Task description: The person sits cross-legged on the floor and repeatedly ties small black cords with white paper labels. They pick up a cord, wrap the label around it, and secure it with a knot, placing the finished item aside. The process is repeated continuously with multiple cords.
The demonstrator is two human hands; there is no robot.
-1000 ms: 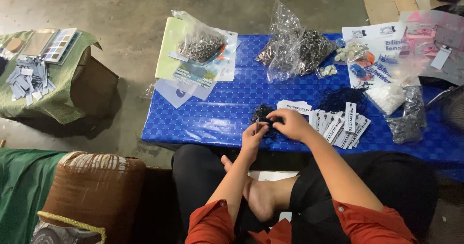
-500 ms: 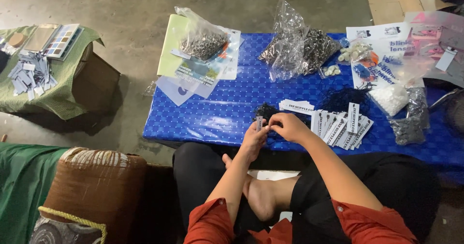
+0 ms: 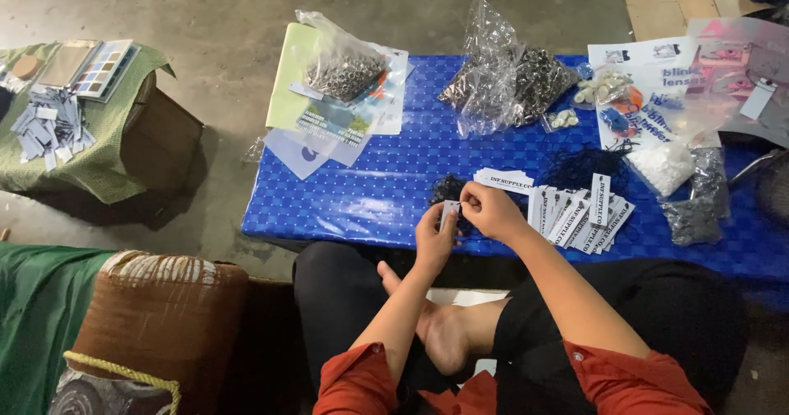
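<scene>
A small white tag [image 3: 449,211] is pinched between the fingers of the left hand [image 3: 436,236], held upright just above the near edge of the blue table [image 3: 370,193]. The right hand [image 3: 491,209] is closed against the tag's upper end from the right, its fingertips [image 3: 465,204] meeting those of the left; something fine appears to be gripped there, but it is too small to be made out. Both hands are therefore clenched on the same tag, touching each other.

Directly behind the grip a small heap of black thread or cord [image 3: 448,188] is seen on the table, and just beyond the right hand a single white card [image 3: 503,178] lies flat. To the right of the grip a fanned pile of white tags [image 3: 575,214] is spread out, with a looser tangle of black cord [image 3: 583,164] behind it. Whether these tags are already strung cannot be told, so the share of work done is judged uncertain; one tag is in hand and many lie beside it.

Farther back, clear bags of small metal rings [image 3: 341,70] and dark metal parts [image 3: 526,82] are set on the table, and to the far right a bag of white pieces [image 3: 666,164] is found. Well to the left of the grip, off the table, more white tags [image 3: 49,127] are heaped on a green cloth [image 3: 99,152].
</scene>
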